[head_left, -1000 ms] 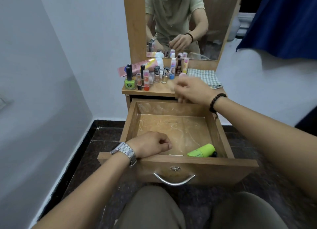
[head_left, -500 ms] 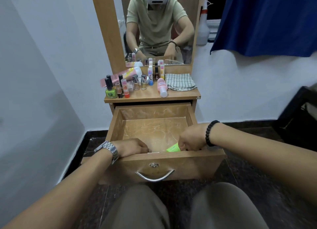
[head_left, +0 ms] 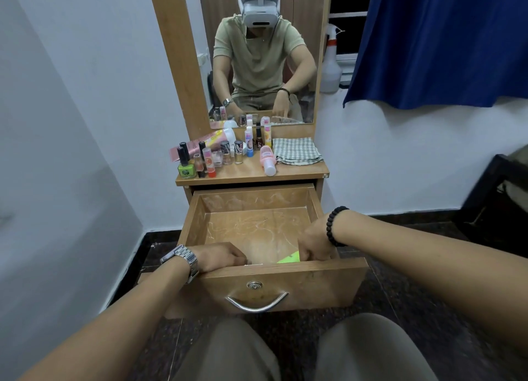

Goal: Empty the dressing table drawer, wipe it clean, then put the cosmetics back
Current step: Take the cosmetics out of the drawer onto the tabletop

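Scuffed wooden drawer [head_left: 257, 226], right hand [head_left: 314, 245] fingers curled around green tube [head_left: 290, 257], left hand [head_left: 220, 256] fingers tucked, grip unclear

Blue curtain [head_left: 434, 37] upper right; white spray bottle [head_left: 330, 66] beside mirror [head_left: 257, 52].

We see a room lit evenly and rather dimly, with a cool cast on the white walls [head_left: 85, 94]. Shadows are soft — the deepest lies under the desk [head_left: 300, 172] top, across the mouth of the drawer [head_left: 285, 283]. The wide lens bows the wall edges and stretches the forearms near the lower corners. Detail is slightly soft throughout, and the mirror [head_left: 257, 66] shows no harsh glare.
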